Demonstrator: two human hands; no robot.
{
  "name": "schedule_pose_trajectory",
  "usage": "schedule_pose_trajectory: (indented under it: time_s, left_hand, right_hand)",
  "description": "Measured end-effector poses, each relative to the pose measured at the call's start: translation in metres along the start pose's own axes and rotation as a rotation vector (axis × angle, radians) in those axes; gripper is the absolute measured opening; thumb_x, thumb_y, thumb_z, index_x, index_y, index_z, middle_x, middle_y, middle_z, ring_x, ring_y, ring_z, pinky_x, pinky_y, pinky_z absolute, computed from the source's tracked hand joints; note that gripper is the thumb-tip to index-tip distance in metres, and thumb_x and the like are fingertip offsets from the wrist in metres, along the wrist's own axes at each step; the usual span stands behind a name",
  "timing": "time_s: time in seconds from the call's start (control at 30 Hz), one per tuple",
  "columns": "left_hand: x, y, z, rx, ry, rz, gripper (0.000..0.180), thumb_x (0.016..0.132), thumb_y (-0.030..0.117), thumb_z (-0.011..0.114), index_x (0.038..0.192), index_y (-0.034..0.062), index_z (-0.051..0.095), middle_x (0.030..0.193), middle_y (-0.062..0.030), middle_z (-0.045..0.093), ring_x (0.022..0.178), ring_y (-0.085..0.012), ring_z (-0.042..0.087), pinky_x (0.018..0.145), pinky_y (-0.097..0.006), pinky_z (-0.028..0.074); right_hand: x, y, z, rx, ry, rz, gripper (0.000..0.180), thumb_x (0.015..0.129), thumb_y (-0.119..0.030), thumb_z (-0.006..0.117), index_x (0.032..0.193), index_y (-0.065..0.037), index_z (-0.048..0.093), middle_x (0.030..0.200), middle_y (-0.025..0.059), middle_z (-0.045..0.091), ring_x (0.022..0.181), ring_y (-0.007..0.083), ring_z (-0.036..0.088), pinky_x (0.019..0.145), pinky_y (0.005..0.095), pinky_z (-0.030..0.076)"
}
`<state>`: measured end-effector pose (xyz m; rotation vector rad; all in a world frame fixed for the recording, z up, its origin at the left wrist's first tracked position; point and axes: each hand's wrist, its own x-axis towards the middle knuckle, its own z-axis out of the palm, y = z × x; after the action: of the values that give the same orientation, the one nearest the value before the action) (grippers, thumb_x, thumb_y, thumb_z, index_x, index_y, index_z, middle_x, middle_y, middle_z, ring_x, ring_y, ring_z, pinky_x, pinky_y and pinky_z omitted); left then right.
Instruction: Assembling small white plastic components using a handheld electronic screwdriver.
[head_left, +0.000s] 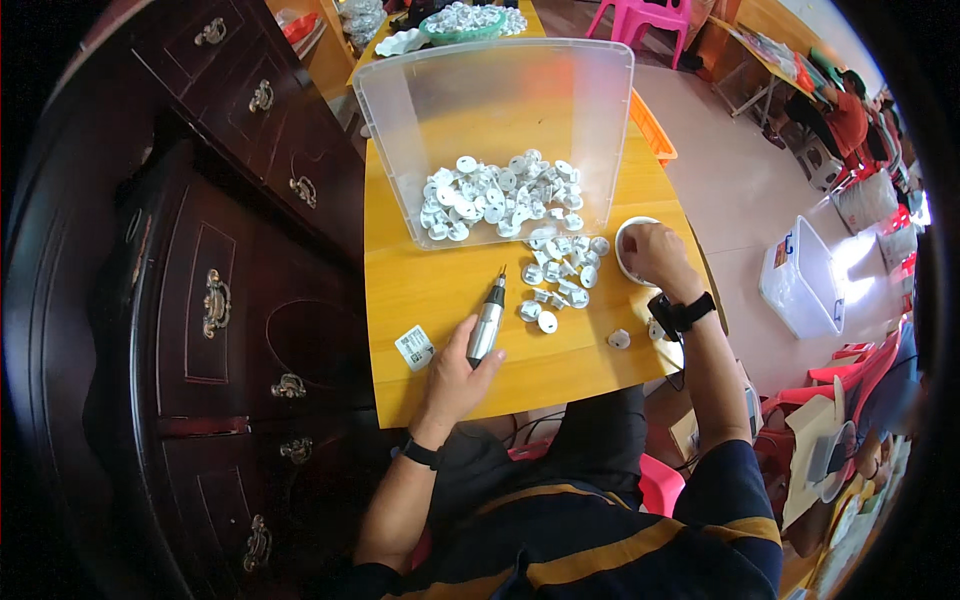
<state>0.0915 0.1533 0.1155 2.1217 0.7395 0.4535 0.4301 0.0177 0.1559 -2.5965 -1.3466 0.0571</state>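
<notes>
My left hand (462,372) is closed around a silver and black electric screwdriver (487,328), its thin bit pointing away from me over the table. At the table's right side, my right hand (658,256) reaches down into a round white bowl (620,246). Its fingertips are hidden inside, and so is whatever the bowl contains. Between the two hands lies a loose group of small white plastic parts (562,270), round with square bodies. A single white part (619,339) sits nearer me, and another is partly covered by my right wrist.
A clear plastic bin (490,100) lies tipped toward me on the yellow table (400,270), with many white parts (500,195) inside. A printed label (415,347) is at the left. Dark drawers (230,300) flank the table. Beyond it stand a green basket (465,30) and, right, an empty tub (800,275).
</notes>
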Motion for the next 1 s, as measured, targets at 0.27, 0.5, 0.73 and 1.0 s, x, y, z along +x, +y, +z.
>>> schedule_pose_trajectory:
  time_s: [0.27, 0.5, 0.73, 1.0]
  left_hand:
    - [-0.006, -0.001, -0.012, -0.667, -0.139, -0.230, 0.061, 0.093, 0.022, 0.066, 0.144, -0.0007, 0.040, 0.092, -0.0056, 0.061, 0.058, -0.0043, 0.052, 0.052, -0.019, 0.043]
    - [-0.008, 0.000, -0.017, -0.663, -0.219, -0.135, 0.066, 0.092, 0.022, 0.070, 0.145, -0.0027, 0.039, 0.093, -0.0033, 0.060, 0.063, -0.0047, 0.052, 0.054, -0.019, 0.043]
    - [-0.009, -0.002, -0.022, -0.672, -0.329, -0.090, 0.069, 0.088, 0.017, 0.074, 0.145, -0.0033, 0.040, 0.095, -0.0022, 0.061, 0.070, -0.0058, 0.053, 0.061, -0.021, 0.045]
    - [-0.008, -0.014, -0.016, -0.559, -0.376, -0.060, 0.062, 0.083, 0.013, 0.078, 0.136, -0.0045, 0.051, 0.105, -0.0049, 0.065, 0.092, -0.0099, 0.061, 0.083, -0.026, 0.050]
  right_hand:
    - [0.002, -0.004, 0.006, 0.004, 0.005, 0.026, 0.016, 0.082, -0.019, 0.060, 0.084, -0.008, 0.072, 0.084, 0.0178, 0.071, 0.078, 0.0371, 0.069, 0.070, 0.0465, 0.055]
    - [-0.004, -0.002, -0.004, 0.003, 0.031, 0.078, 0.019, 0.083, -0.017, 0.058, 0.087, -0.003, 0.070, 0.083, 0.0205, 0.070, 0.079, 0.0385, 0.069, 0.070, 0.0469, 0.055]
    - [-0.030, -0.008, -0.022, 0.623, 0.302, 0.052, 0.013, 0.082, -0.011, 0.066, 0.086, 0.001, 0.063, 0.074, 0.0148, 0.066, 0.067, 0.0277, 0.066, 0.063, 0.0383, 0.053]
    - [-0.050, -0.051, -0.005, 1.125, 0.069, 0.024, 0.011, 0.093, -0.013, 0.068, 0.095, -0.002, 0.068, 0.079, -0.0015, 0.065, 0.068, 0.0068, 0.058, 0.062, 0.0226, 0.050]
